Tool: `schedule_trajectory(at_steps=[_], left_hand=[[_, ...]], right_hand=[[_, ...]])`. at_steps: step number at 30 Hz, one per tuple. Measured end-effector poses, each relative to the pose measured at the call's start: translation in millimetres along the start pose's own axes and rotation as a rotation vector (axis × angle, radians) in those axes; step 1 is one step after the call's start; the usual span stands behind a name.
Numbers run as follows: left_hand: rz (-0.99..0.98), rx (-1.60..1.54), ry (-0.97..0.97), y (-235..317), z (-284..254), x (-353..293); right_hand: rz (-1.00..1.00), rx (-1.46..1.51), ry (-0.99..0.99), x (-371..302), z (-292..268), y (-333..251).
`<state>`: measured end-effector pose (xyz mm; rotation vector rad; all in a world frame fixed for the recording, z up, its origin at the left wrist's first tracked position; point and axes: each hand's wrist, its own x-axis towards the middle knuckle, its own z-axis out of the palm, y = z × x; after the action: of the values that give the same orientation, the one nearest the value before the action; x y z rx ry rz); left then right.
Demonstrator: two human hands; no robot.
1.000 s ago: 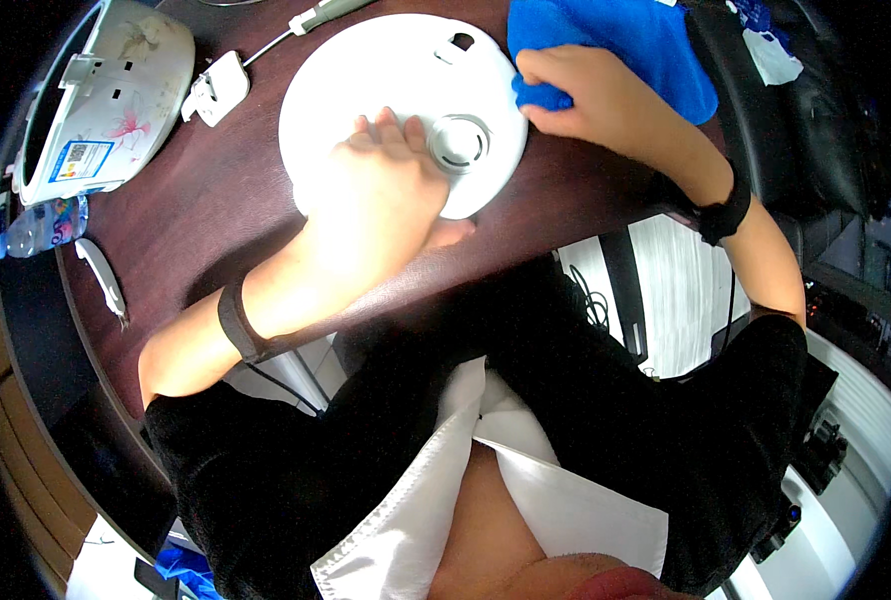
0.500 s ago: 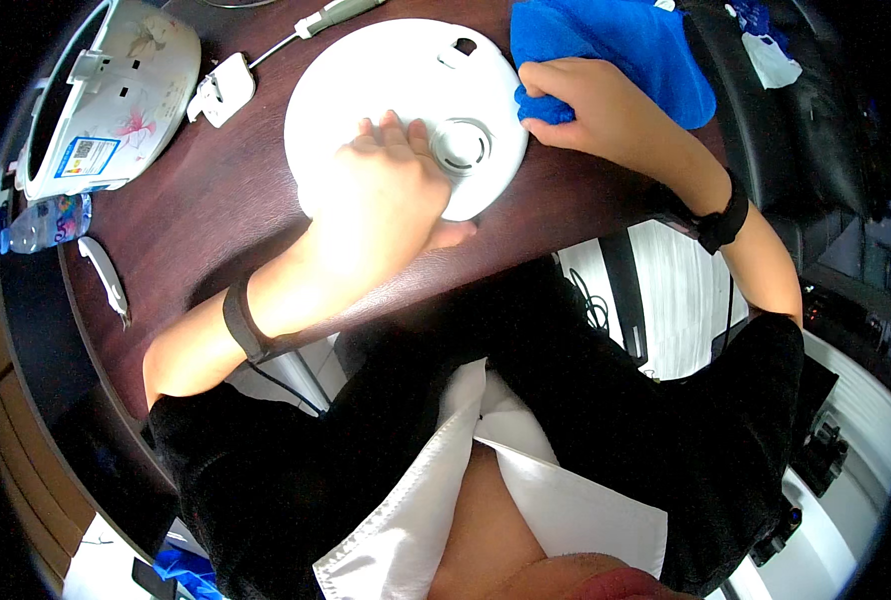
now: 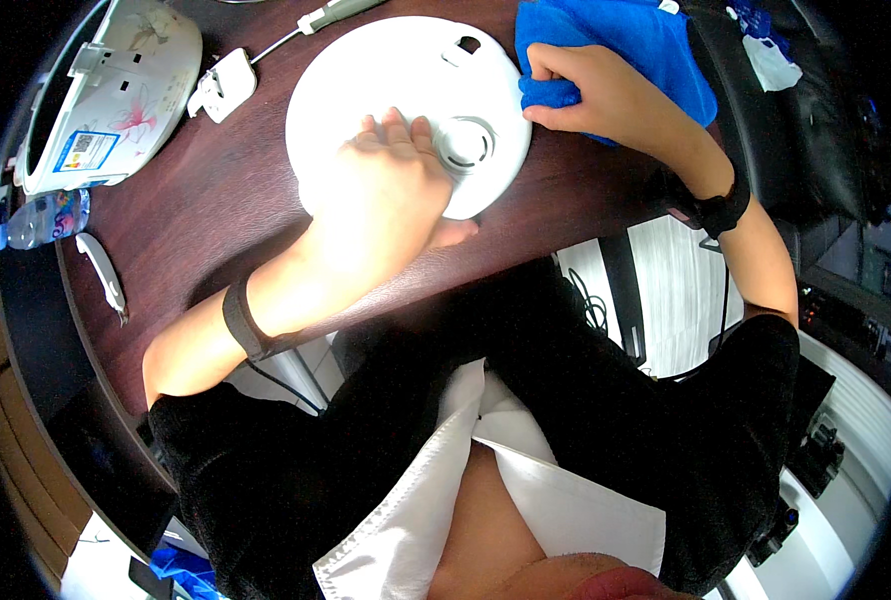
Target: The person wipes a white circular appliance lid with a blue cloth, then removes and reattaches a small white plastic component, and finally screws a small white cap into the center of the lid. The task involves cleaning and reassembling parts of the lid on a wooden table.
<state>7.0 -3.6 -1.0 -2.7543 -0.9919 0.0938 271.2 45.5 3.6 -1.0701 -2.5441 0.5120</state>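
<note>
1. Left hand (image 3: 386,190): flat, fingers spread, palm pressing on the white round lid plate (image 3: 366,85); fingertips beside its raised central hub (image 3: 466,145).
2. Right hand (image 3: 591,95): fingers curled round a bunched fold of the blue cloth (image 3: 646,40), which touches the plate's right edge.
3. Plate lies flat on the dark wooden table (image 3: 186,220), directly ahead; cloth to its right, nearer the right hand.
4. Further left: rice cooker body (image 3: 106,90), small white clip part (image 3: 221,85), screwdriver (image 3: 316,20).

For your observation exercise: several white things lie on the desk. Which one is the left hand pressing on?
The left hand presses flat on the round white disc at the middle. The cooker body and small white plug lie untouched farther left.
</note>
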Motion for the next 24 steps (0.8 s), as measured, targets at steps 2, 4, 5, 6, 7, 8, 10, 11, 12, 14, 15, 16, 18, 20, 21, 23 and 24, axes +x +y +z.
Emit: schedule_trajectory(at_steps=[2, 4, 5, 6, 7, 8, 10, 11, 12, 14, 15, 16, 18, 20, 21, 23, 24], left_hand=[[-0.005, 0.005, 0.007, 0.0, -0.5, -0.3], [-0.003, 0.009, 0.004, -0.1, -1.1, 0.4], [-0.003, 0.011, 0.002, -0.1, -1.2, 0.6], [-0.003, 0.009, 0.002, -0.2, -1.4, 0.5], [-0.004, 0.008, 0.001, -0.5, -1.5, 0.3], [-0.004, 0.006, 0.001, -0.6, -1.5, 0.2], [-0.004, 0.005, 0.007, 0.5, -2.2, 0.5], [-0.004, 0.005, 0.01, 0.8, -2.4, 0.8], [0.0, 0.01, 0.013, 0.3, -2.6, 1.0], [0.004, 0.016, 0.018, 0.2, -1.7, 0.2], [0.003, 0.014, 0.017, 0.1, -1.8, 0.4], [0.002, 0.012, 0.016, 0.1, -2.3, 0.4], [-0.001, 0.01, 0.019, 0.1, -2.4, 0.0], [-0.006, 0.007, 0.025, 0.3, -2.1, -1.1], [-0.005, 0.005, 0.019, 0.2, -1.2, -0.5], [-0.004, 0.001, 0.009, 0.2, 0.8, 1.0], [-0.005, 0.008, 0.003, 0.5, 0.0, 1.2]], right_hand=[[0.01, 0.008, -0.006, -0.3, 0.7, 1.3], [0.016, 0.011, -0.005, -0.6, 1.0, 2.0], [0.016, 0.011, -0.001, -0.4, 0.9, 2.1], [0.014, 0.009, 0.001, 0.1, 0.6, 2.2], [0.012, 0.012, 0.0, 0.2, 0.7, 2.2], [0.01, 0.014, -0.002, 0.3, 0.9, 2.2], [0.004, 0.01, -0.016, 0.3, 0.2, 2.5], [0.002, 0.004, -0.029, -0.2, -0.8, 2.5], [0.0, -0.002, -0.042, -0.5, -1.4, 2.6], [-0.023, 0.013, -0.031, 1.4, 0.5, 5.2], [-0.031, 0.02, -0.024, 1.6, 1.2, 6.5], [-0.004, 0.017, -0.044, 1.2, 1.1, 7.5], [0.046, 0.012, -0.083, 0.8, 1.1, 8.8], [0.036, 0.012, -0.056, 1.4, 2.4, 8.1], [0.035, 0.009, -0.042, 1.0, 2.6, 7.3], [0.002, 0.026, -0.012, -1.3, 4.0, 3.3], [-0.018, 0.036, 0.002, -1.6, 4.0, 2.2]])
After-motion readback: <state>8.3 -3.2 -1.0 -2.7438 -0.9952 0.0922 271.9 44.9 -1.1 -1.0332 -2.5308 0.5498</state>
